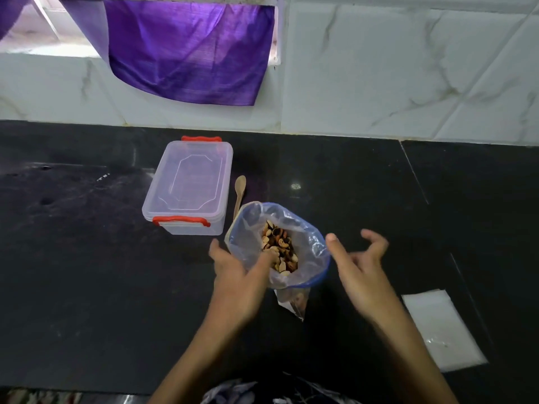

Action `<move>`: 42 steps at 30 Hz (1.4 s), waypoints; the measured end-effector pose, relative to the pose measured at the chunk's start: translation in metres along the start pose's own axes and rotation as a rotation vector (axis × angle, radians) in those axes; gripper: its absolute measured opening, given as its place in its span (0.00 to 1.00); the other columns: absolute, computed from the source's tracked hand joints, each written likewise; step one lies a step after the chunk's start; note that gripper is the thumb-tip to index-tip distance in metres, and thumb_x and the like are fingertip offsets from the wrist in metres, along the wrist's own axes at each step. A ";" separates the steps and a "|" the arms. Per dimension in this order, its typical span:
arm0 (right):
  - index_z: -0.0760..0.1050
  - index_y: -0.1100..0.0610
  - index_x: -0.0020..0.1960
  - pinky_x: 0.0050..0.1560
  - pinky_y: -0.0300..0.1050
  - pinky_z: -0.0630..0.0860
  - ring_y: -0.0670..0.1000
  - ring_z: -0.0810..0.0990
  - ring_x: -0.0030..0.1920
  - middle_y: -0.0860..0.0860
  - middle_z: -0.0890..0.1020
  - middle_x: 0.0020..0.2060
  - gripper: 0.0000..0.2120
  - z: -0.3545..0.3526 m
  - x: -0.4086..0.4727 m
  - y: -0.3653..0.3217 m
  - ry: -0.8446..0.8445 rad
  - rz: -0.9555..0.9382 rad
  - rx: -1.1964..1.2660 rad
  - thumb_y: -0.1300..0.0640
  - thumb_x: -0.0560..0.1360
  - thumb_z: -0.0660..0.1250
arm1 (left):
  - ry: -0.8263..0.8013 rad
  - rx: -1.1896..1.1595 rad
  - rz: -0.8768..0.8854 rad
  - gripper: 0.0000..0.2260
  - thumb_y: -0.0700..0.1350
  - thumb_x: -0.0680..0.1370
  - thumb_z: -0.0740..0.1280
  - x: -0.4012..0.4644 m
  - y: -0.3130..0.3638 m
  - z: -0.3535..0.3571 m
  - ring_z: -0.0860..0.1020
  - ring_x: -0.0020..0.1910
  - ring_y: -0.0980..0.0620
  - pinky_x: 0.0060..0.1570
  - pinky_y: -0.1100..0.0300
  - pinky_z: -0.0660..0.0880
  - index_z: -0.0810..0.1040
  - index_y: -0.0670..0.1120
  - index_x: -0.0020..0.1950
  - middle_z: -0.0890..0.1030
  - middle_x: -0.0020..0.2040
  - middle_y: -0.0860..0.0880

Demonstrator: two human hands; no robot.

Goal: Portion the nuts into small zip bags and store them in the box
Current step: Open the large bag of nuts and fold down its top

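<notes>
A large clear zip bag (303,243) with a blue rim stands open in the middle of the black counter, with mixed nuts (280,249) inside. My left hand (239,266) grips the bag's near left rim, thumb outside and fingers reaching inside over the nuts. My right hand (358,260) hovers just right of the bag with fingers loosely spread, holding nothing. The clear plastic box (189,188) with red latches sits to the bag's upper left, its lid on. A stack of small zip bags (440,328) lies flat at the right.
A wooden spoon (239,191) lies between the box and the big bag. A marble-tiled wall (379,68) rises behind the counter (87,272), and a purple curtain (186,51) hangs over it. The counter's front edge runs along the bottom of the view.
</notes>
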State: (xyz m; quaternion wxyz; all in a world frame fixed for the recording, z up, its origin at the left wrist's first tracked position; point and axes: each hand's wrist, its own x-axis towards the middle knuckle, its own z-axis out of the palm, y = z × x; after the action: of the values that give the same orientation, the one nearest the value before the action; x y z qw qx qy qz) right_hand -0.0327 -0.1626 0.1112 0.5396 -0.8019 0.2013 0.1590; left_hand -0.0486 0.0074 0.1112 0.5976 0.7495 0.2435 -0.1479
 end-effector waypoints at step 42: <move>0.75 0.59 0.54 0.46 0.46 0.75 0.50 0.79 0.41 0.53 0.80 0.40 0.12 -0.012 0.077 -0.050 -0.403 0.185 0.139 0.52 0.79 0.61 | -0.396 -0.200 -0.333 0.13 0.48 0.80 0.62 0.086 0.052 -0.007 0.78 0.48 0.47 0.48 0.53 0.75 0.78 0.39 0.50 0.81 0.48 0.41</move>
State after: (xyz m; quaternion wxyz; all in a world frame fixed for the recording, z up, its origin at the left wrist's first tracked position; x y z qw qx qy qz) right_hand 0.0598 -0.1681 0.1193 0.6059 -0.6930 0.1727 0.3503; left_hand 0.0513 0.0220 0.1121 0.6721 0.5926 0.2552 -0.3632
